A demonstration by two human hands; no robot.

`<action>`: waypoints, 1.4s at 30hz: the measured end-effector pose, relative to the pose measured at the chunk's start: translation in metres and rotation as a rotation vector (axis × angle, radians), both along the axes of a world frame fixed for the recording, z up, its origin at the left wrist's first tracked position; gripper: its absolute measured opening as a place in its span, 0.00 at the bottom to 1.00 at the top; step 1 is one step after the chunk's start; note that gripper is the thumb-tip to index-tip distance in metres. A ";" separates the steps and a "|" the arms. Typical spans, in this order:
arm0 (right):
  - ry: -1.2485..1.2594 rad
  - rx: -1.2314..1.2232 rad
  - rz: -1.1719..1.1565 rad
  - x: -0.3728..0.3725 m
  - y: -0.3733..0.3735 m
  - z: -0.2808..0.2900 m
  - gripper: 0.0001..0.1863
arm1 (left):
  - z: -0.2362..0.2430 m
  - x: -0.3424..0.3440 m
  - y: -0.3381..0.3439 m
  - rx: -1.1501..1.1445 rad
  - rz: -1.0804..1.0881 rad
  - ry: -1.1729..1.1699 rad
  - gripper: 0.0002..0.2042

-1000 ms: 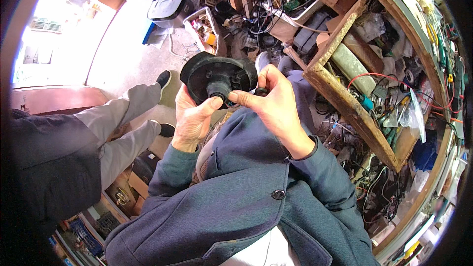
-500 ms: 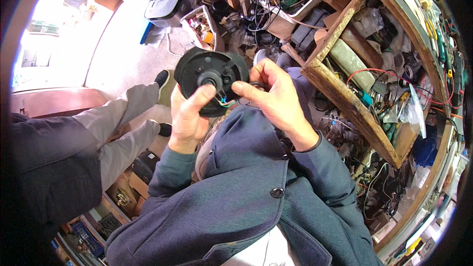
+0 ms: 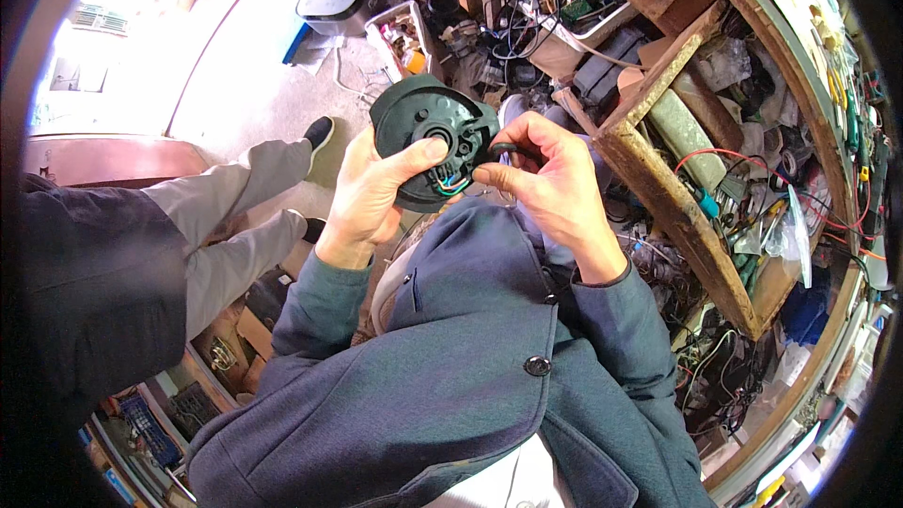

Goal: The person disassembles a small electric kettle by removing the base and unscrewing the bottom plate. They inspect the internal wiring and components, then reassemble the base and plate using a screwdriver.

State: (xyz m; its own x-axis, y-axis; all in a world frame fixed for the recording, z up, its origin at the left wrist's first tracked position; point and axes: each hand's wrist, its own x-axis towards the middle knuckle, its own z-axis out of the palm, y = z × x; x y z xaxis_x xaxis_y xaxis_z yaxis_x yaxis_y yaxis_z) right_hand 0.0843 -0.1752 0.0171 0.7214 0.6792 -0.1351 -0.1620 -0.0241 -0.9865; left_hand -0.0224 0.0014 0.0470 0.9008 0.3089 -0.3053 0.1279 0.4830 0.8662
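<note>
A round black plastic appliance base [image 3: 414, 105], looking like the power base of an electric kettle, is held up in front of my coat. Its inner side faces me, with a raised ring in the middle and thin coloured wires [image 3: 453, 183] at its lower right. My left hand [image 3: 362, 190] grips its left side, thumb pressed near the ring. At the right edge, my right hand [image 3: 557, 183] pinches a short black cord end [image 3: 505, 148] between thumb and fingers. Whether that cord joins the base is hidden by the fingers.
A person in grey trousers [image 3: 240, 174] stands at the left. On the right is a wooden frame [image 3: 677, 216] holding tools and scraps. A lidded grey bin [image 3: 337, 0] and a white box of parts [image 3: 400, 38] stand on the floor ahead, beside tangled cables.
The base has tilted and shifted slightly to the right. My left thumb has moved with it, and my right hand has drawn a little to the right, the black cord end now showing more.
</note>
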 end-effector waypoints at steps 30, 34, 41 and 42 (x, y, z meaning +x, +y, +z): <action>-0.376 0.283 0.002 0.027 -0.009 -0.005 0.09 | 0.026 0.011 -0.004 0.029 -0.080 0.002 0.30; -0.396 0.262 0.014 0.028 -0.006 -0.006 0.11 | 0.028 0.011 -0.004 0.068 -0.088 -0.013 0.29; -0.598 0.143 0.042 0.031 -0.009 0.009 0.19 | 0.024 0.010 0.005 0.108 -0.197 -0.008 0.30; -0.600 0.140 0.059 0.033 -0.009 0.008 0.20 | 0.024 0.010 0.007 0.112 -0.224 0.002 0.30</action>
